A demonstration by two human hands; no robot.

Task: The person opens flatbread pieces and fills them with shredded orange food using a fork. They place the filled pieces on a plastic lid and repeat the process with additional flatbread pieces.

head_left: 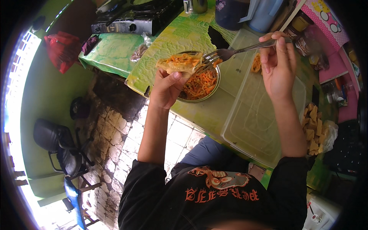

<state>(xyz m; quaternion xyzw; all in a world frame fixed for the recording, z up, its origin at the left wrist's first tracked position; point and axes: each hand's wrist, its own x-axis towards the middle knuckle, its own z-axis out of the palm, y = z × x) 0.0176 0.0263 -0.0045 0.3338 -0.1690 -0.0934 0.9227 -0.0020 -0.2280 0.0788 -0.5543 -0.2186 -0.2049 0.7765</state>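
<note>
Fingers of the left hand pinch a pale-golden, orange-filled pocket; the right hand pinches a silver metal fork, best pressed gently.

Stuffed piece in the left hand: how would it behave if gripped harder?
Probably soft and easily torn: the stuffed piece looks thin-walled and open along its top. Orange filling may spill, since shreds sit exposed there. Likely light, as the left hand alone supports it.

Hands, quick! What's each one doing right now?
Left hand: closed, holding a stuffed food piece.
Right hand: closed, holding a fork.
</note>
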